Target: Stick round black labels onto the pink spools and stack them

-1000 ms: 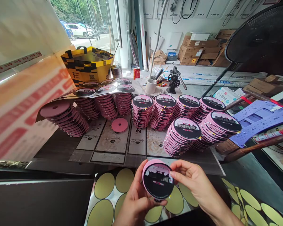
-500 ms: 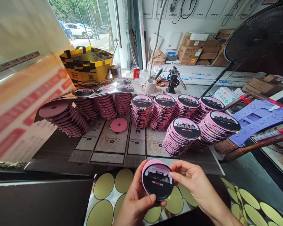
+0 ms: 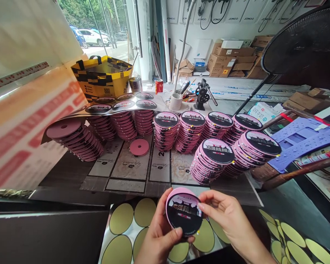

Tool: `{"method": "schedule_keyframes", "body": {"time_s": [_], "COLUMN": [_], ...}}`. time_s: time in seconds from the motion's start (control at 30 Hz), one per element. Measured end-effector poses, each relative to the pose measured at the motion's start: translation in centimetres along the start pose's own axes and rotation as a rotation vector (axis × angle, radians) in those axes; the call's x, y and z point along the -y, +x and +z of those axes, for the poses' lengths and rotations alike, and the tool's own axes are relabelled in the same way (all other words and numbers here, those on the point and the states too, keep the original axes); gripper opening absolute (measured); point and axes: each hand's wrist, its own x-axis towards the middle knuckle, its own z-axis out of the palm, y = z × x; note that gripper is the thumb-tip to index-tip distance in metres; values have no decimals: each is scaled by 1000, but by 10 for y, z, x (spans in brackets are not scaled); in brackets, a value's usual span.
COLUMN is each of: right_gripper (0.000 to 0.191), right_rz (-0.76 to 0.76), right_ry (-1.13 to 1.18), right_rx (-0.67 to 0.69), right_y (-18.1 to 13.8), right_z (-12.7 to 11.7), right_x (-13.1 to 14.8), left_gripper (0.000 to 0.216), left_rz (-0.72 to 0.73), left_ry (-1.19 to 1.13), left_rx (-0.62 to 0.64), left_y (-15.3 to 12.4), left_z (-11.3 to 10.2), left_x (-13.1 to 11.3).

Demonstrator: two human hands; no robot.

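Black-printed, the label (image 3: 184,215) seems to be getting aligned; next calls for pressing it evenly. Our left hand (image 3: 162,236) curls round the pink disc (image 3: 178,191) beneath, thumb over the label's lower rim; our right hand (image 3: 226,211) pinches its upper-right edge, thumb against forefinger.

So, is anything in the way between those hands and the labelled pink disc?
Nothing visible: the left hand holds the labelled pink disc directly, and the right hand touches its edge at the upper right.
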Motion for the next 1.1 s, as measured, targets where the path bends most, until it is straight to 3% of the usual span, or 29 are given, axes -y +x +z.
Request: {"method": "schedule_keyframes", "body": {"time_s": [0.3, 0.6, 0.73, 0.83, 0.97, 1.1], "right_gripper": [16, 13, 13, 20, 32, 38], "right_rz": [-4, -50, -129, -147, 1, -15], "right_ry": [3, -81, -267, -374, -20, 124], "right_rx": [-89, -111, -172, -181, -4, -36], "right_y": [-1, 1, 0, 2, 1, -11], "right_z": [8, 10, 15, 14, 16, 24], "right_x": [7, -2, 4, 6, -6, -8], "left_gripper": [67, 60, 47, 49, 56, 42], "left_rz": [46, 213, 391, 347, 271, 265], "left_ry": [39, 250, 412, 385, 257, 319], "left_rx": [-7, -65, -140, -167, -239, -387], "left_y": [1, -2, -1, 0, 7, 16], "left_z": [-1, 5, 8, 4, -2, 5], "left_x": [3, 8, 12, 13, 12, 11]}}
